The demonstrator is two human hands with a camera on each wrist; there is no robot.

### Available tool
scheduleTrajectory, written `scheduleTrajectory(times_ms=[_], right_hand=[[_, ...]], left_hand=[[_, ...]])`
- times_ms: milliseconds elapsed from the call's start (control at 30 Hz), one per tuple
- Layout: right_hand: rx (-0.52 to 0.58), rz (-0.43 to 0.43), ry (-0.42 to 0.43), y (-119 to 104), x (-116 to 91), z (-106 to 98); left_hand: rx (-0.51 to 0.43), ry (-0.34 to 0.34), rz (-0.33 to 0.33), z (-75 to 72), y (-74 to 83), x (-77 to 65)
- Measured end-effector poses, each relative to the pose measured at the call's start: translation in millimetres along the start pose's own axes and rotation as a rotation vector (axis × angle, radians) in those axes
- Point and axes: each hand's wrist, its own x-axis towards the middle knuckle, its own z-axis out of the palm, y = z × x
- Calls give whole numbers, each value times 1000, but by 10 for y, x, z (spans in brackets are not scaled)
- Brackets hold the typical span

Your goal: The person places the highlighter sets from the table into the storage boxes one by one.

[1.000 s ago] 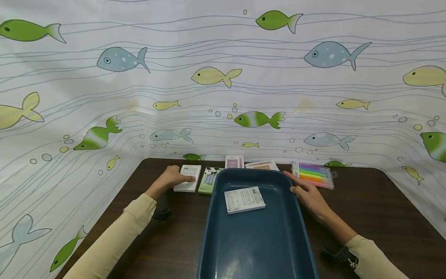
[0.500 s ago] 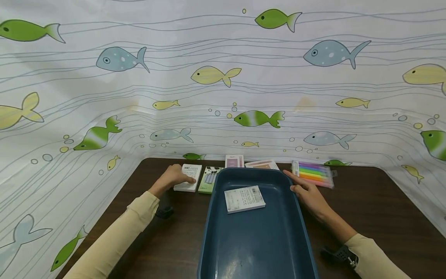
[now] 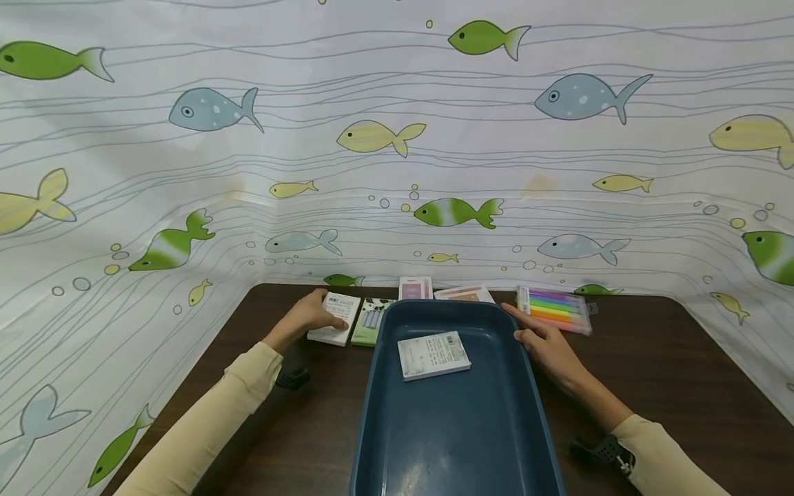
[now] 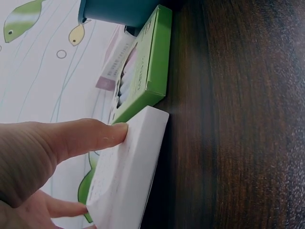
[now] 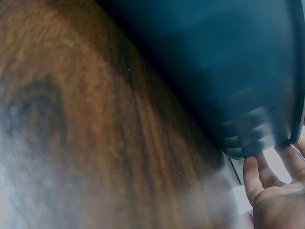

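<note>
At the back left of the table, my left hand holds a flat white box printed with small text and a barcode. The left wrist view shows the thumb pressing the face of this white box, with other fingers at its far side. Just right of it lies a green box with a cow-spot pattern. My right hand grips the far right corner of a deep blue tray, fingertips against its outer wall in the right wrist view. Inside the tray lies another white printed box.
Behind the tray are a pink-and-white box and a second pale box, partly hidden by its rim. A clear pack of rainbow-coloured pens lies to the right. A fish-print curtain encloses the dark wooden table.
The white box under my left hand has turned slightly and its near edge has shifted a little toward me. My right hand and the tray stay put.
</note>
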Motion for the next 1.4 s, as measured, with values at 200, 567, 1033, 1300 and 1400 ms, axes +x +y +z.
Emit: scheduleTrajectory(times_ms=[200, 567, 1033, 1300, 1400], right_hand=[[2, -1, -4, 2, 5, 8], [12, 0, 1, -1, 7, -4], [0, -8, -7, -2, -7, 4], [-8, -14, -2, -18, -9, 11], [-4, -15, -3, -22, -9, 13]], left_hand=[[-45, -22, 20, 0, -35, -11], [-168, -70, 4, -90, -116, 54], [-318, -111, -77, -188, -216, 53], [-329, -126, -66, -222, -200, 46], [-356, -134, -53, -239, -181, 32]])
